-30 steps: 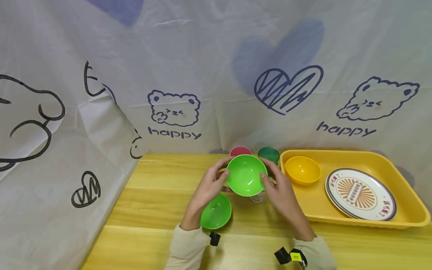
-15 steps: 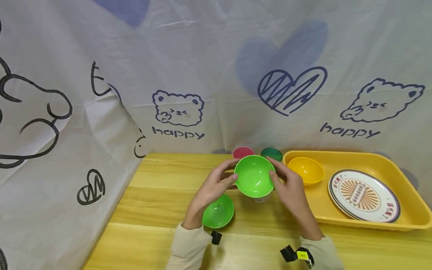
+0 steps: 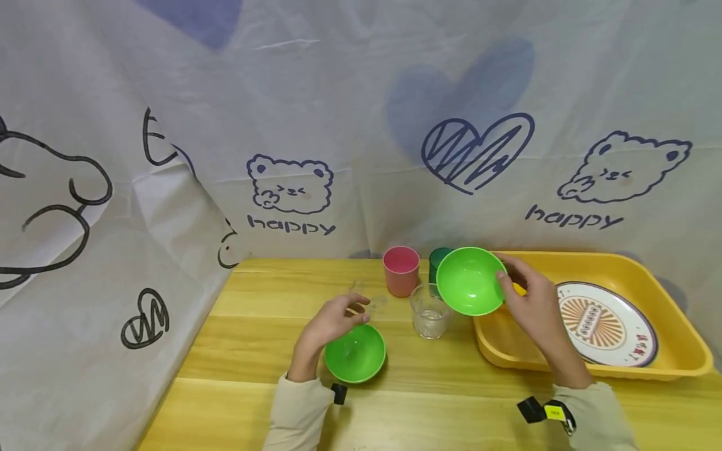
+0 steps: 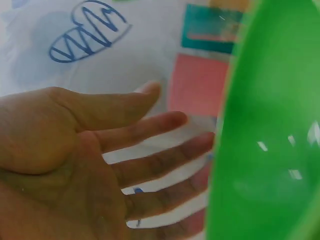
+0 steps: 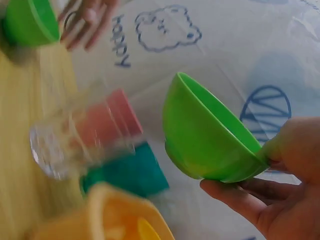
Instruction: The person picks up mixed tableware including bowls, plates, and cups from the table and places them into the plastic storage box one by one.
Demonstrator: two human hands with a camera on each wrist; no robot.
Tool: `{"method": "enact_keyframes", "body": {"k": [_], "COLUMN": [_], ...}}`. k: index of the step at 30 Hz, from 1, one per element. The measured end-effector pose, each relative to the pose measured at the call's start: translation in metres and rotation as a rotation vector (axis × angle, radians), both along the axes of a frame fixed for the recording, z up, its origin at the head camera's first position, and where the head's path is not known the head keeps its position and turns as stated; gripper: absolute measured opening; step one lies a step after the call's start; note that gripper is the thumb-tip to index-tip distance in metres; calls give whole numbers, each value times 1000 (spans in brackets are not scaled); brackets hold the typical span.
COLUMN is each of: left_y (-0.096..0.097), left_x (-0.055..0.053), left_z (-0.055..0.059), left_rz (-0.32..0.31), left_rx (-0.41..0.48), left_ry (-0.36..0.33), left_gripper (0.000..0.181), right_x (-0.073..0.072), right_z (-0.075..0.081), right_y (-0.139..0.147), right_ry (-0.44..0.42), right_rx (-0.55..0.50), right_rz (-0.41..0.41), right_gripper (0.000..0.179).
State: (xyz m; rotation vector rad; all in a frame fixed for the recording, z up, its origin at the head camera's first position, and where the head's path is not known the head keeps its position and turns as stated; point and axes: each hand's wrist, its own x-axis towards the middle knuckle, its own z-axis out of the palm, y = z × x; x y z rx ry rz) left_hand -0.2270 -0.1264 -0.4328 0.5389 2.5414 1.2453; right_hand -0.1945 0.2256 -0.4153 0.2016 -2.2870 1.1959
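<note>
My right hand (image 3: 536, 307) grips a light green bowl (image 3: 472, 280) by its right side, thumb at the rim and fingers beneath. The bowl is in the air, tilted towards the head camera, over the tray's left end. My left hand (image 3: 336, 321) holds nothing; its fingers look straight and spread in the left wrist view. Below it, a second green bowl (image 3: 355, 354) sits upright on the table and fills the right side of the left wrist view. Between the two bowls stands a clear glass (image 3: 429, 316).
A pink cup (image 3: 402, 272) and a dark green cup (image 3: 437, 263), partly covered by the held bowl, stand behind the glass. At the right lies a yellow tray (image 3: 685, 351) with a patterned white plate (image 3: 609, 322). A printed cloth (image 3: 361, 125) hangs behind the wooden table (image 3: 242, 351).
My left hand has let go of the raised green bowl and moved left and down over the other bowl. My right hand has carried the raised bowl to the right, uncovering the glass.
</note>
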Motion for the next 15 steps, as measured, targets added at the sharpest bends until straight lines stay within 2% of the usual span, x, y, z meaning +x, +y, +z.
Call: {"method": "enact_keyframes", "body": {"k": [2, 6, 11, 15], "left_y": [-4, -11, -16, -18], "left_x": [1, 0, -3, -5], "left_z": [-5, -12, -18, -21], "left_rz": [5, -14, -40, -57], "left_rx": [-57, -143, -165, -151], "left_ry": [-43, -82, -122, -155], "left_gripper": [32, 28, 26, 29], "right_x": [1, -1, -12, -25], "right_z": [4, 12, 16, 13], "right_y": [12, 34, 58, 73], "right_ry": [-32, -126, -201, -219], "right_rx": [23, 81, 146, 187], "right_rz": [-22, -101, -186, -202], "right_gripper": [31, 35, 38, 37]}}
